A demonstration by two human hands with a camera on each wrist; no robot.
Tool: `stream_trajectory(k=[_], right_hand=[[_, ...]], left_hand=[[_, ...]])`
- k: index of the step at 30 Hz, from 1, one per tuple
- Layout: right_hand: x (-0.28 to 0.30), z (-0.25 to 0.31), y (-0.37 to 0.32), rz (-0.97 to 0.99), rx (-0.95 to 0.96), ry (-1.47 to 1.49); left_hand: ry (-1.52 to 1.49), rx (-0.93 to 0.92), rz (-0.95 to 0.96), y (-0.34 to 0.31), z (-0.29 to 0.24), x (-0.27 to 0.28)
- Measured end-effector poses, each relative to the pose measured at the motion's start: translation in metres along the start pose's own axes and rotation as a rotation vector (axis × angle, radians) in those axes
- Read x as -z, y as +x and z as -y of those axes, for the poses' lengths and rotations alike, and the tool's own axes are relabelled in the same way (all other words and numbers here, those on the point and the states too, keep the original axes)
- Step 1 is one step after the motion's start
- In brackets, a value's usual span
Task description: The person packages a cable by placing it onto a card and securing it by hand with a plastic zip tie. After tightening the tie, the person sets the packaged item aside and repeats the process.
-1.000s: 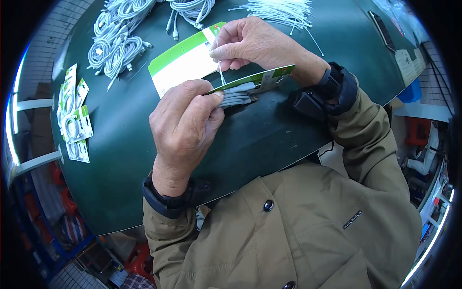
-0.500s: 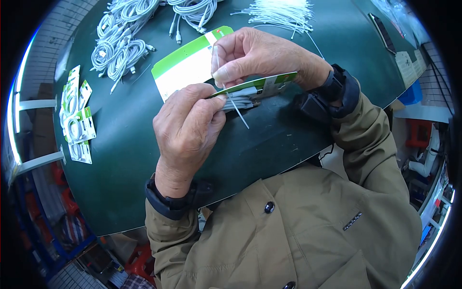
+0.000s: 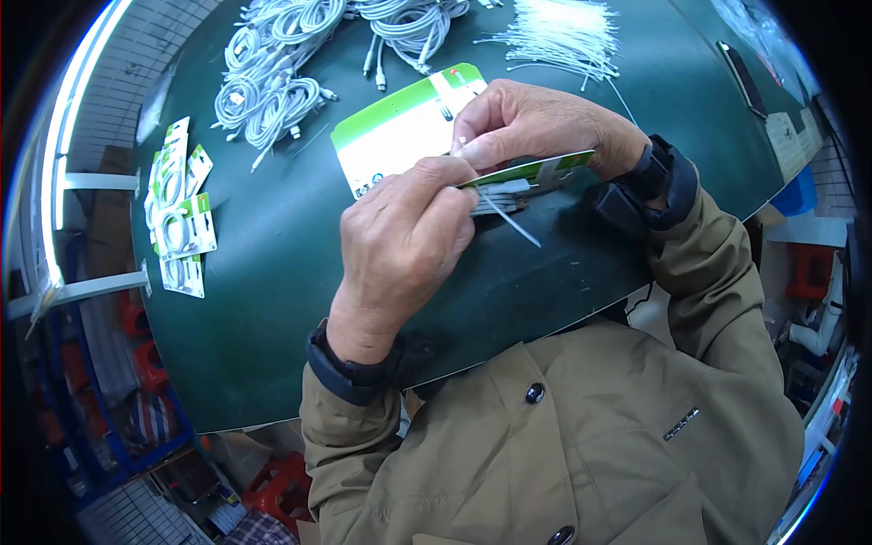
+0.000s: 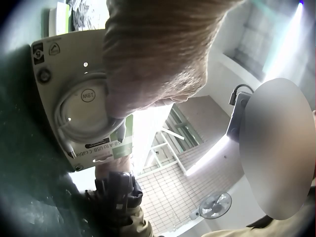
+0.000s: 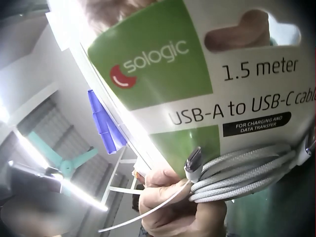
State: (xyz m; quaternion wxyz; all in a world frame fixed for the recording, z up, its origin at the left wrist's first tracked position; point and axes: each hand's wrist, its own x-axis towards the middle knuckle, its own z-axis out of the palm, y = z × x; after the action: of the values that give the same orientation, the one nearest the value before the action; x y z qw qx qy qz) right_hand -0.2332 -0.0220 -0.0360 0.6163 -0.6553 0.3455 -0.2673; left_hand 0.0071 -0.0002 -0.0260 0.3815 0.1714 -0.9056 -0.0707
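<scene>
My left hand [image 3: 400, 227] grips a green-and-white package card [image 5: 153, 74] and the coiled grey USB cable [image 5: 242, 173] lying against it. The card, printed as a USB-A to USB-C cable pack, stands nearly edge-on in the head view. A thin white cable tie [image 3: 516, 225] pokes out on the cable side, its loose end slanting down to the right. On the card's far side, my right hand [image 3: 536, 123] pinches the tie's other end between thumb and forefinger, right beside the left knuckles. In the left wrist view the cable loop [image 4: 64, 111] shows against the card.
Another green-and-white card [image 3: 386, 136] lies flat behind the hands. Coiled cables [image 3: 282, 109] and a pile of white cable ties [image 3: 563, 41] are at the back. Carded cables [image 3: 177, 218] lie at the left, a dark phone-like object [image 3: 743, 80] at the far right.
The tie's loose end has come through to the cable side of the card. My right hand has moved down closer to the left hand. The head view has shifted, moving everything rightward.
</scene>
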Motion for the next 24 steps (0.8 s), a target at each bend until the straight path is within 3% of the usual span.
stream_trajectory(k=[6,9,10,11,13,16,18,21,23,24], right_hand=[[0.001,-0.004,0.001,0.062,-0.002,0.068],[0.013,-0.001,-0.003,-0.046,0.057,-0.118],[0.017,0.002,-0.005,-0.343,0.171,-0.208],[0.029,0.014,-0.020,-0.500,0.259,-0.301],[0.025,0.049,-0.077,-0.661,0.283,-0.230],[-0.045,0.108,-0.147,-0.056,-0.014,-0.097],[-0.108,0.090,-0.160,0.179,-0.244,-0.148],[-0.180,-0.008,-0.178,0.059,-0.153,-0.477],[-0.185,-0.056,-0.177,-0.119,-0.235,-0.245],[-0.187,-0.078,-0.176,-0.119,-0.263,-0.287]], left_hand=[[-0.007,0.022,-0.032,-0.001,-0.003,-0.005],[-0.041,0.070,-0.015,-0.003,-0.005,-0.002],[-0.075,0.096,-0.035,-0.003,-0.006,0.000],[-0.109,0.098,-0.087,-0.004,-0.001,-0.002],[-0.128,0.161,-0.125,-0.006,0.000,0.002],[-0.144,0.209,-0.151,-0.007,0.002,0.011],[-0.121,0.210,-0.160,-0.005,-0.002,0.015],[-0.120,0.214,-0.163,-0.005,-0.008,0.017],[-0.123,0.210,-0.169,-0.006,-0.010,0.017],[-0.122,0.201,-0.174,-0.006,-0.009,0.016]])
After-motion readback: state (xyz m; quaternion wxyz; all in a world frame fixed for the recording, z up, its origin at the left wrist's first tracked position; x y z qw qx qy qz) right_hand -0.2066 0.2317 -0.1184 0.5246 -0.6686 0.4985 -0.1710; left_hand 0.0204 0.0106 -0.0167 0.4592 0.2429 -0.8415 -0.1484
